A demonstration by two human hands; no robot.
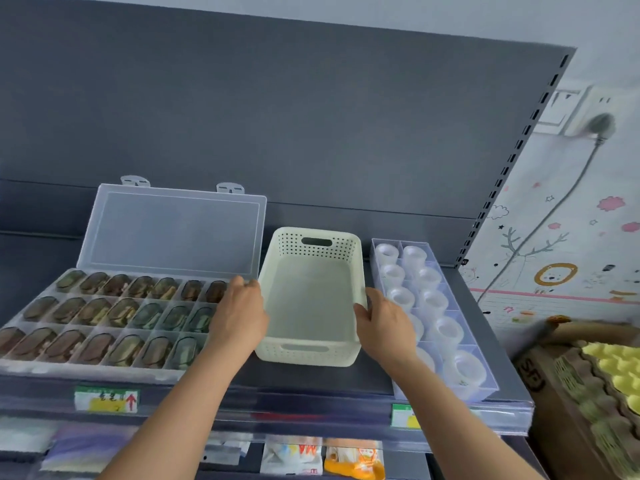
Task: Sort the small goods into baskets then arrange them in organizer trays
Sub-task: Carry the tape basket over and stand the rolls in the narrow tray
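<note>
On the grey shelf [311,379], between two clear organizer trays, stands a cream perforated basket [313,355] with a cut-out handle in its near and far walls and nothing inside it. Both hands are clamped on it. The left hand [239,313] lies against its left wall with curled fingertips at the rim. The right hand [384,323] holds the right wall, thumb hooked over the rim. The hands are apart, one on each side of the basket.

Just left of the basket sits the wide organizer tray [86,370], its clear lid [169,233] swung up and leaning toward the dark back panel [311,133]. Its compartments run in three rows, each holding a dark brown or green oval item [93,310]; what these are cannot be made out. The left hand overlaps this tray's right end.

Just right of the basket lies the narrow organizer tray [446,396], divided into two columns, with a white roll [446,330] in each cell that shows. The right hand partly covers its left column.

Along the shelf's near edge runs a clear strip with a green, white and yellow price label [105,400] below the wide tray. Below it, on a lower level, blurred packets [291,455] show. At far right a cardboard box [540,372] holds yellow foam [616,362], and a grey plug [602,124] sits in a wall socket.
</note>
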